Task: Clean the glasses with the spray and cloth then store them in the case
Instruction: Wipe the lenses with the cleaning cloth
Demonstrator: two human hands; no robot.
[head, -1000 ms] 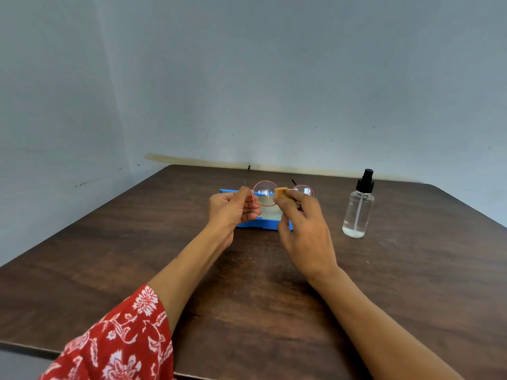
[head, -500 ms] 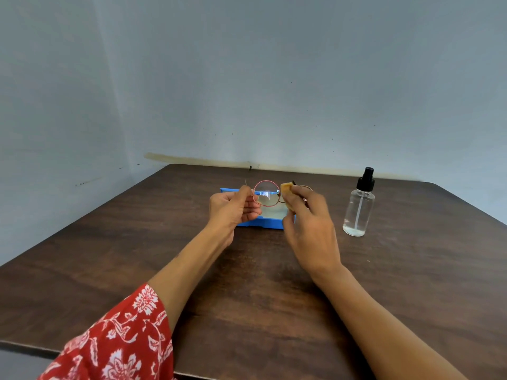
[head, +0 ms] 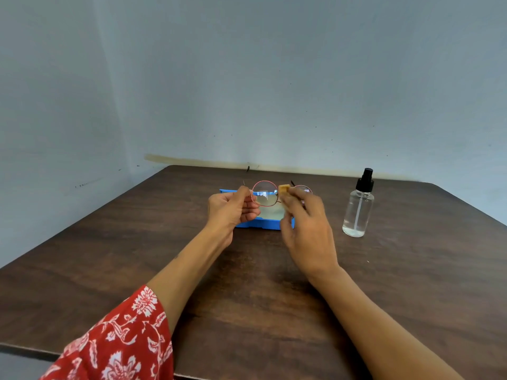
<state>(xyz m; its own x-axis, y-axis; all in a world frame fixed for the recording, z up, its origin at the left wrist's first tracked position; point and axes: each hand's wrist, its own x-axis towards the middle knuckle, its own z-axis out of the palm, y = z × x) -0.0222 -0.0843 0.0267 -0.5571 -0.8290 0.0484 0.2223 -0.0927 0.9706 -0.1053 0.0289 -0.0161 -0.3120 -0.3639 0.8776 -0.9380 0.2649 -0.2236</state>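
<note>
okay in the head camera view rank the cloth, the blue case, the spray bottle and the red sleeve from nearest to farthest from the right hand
From the right hand:
1. Yellow cloth: pinched in its fingers, against the glasses.
2. Blue case: open on the table, just behind and left of the hand.
3. Spray bottle: standing to the right, apart.
4. Red floral sleeve: on the left arm, at the bottom left.

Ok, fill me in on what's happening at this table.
A person is cleaning a pair of round red-rimmed glasses. The left hand pinches the frame at its left edge, holding it up above an open blue case on the wooden table. The right hand presses a small yellowish cloth against the right lens. A spray bottle stands upright to the right, untouched.
</note>
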